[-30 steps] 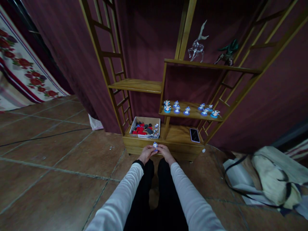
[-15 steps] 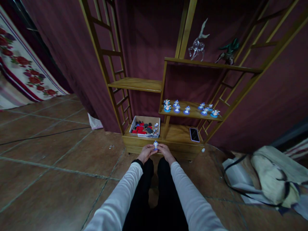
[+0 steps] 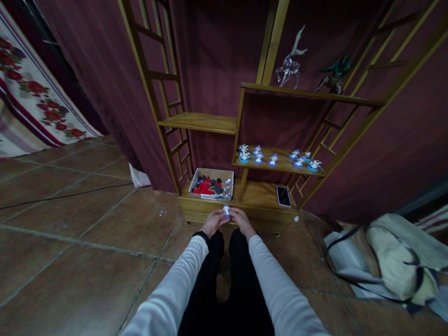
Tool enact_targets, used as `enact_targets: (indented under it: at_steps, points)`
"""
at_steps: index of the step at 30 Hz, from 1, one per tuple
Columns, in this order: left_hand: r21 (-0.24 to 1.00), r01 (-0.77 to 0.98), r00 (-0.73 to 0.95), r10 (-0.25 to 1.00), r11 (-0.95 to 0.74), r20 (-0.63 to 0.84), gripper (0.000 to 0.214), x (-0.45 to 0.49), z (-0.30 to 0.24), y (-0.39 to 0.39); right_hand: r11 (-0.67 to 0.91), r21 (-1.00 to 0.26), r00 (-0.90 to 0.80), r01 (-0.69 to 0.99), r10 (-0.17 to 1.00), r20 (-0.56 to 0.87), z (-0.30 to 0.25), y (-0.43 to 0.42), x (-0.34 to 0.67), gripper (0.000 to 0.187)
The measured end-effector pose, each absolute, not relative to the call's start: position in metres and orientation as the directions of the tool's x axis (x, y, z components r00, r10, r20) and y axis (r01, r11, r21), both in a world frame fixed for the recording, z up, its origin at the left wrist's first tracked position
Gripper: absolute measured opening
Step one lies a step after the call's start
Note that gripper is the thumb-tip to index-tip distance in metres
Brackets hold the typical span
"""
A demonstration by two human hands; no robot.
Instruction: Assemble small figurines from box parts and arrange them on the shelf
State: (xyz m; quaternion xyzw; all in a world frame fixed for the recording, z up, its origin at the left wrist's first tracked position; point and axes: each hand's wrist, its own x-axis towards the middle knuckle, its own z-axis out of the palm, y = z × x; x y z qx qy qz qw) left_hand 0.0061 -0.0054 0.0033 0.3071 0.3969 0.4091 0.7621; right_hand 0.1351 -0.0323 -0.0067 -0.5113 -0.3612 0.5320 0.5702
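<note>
Between my two hands, upright in front of the shelf unit's base, is a small blue-and-white figurine (image 3: 227, 211). My left hand (image 3: 213, 222) is closed on its left side, and my right hand (image 3: 241, 220) grips it from the right. Just beyond the hands stands an open cardboard box (image 3: 229, 177) holding red, black and white small pieces. Several similar figurines, such as one with a blue base (image 3: 273, 160), stand in groups on the middle shelf (image 3: 284, 163).
A phone (image 3: 283, 196) lies on the bottom shelf, right of the box. On the upper right shelf stand a clear deer figure (image 3: 290, 65) and a dark green statue (image 3: 334, 75). A pale bag (image 3: 392, 256) rests on the tiled floor at right. A cable (image 3: 70, 198) crosses the floor at left.
The view has shifted very slightly. Both hands stay in place with the figurine, which appears turned or tilted a little.
</note>
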Motion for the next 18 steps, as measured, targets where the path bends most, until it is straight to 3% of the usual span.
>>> enact_targets:
  at_steps: [18]
  points:
    - [0.843, -0.315, 0.312, 0.886, 0.436, -0.342, 0.007, 0.0081, 0.0042, -0.0062, -0.136, -0.976, 0.171, -0.172, 0.971, -0.165, -0.0144, -0.0276, 0.1389, 0.031]
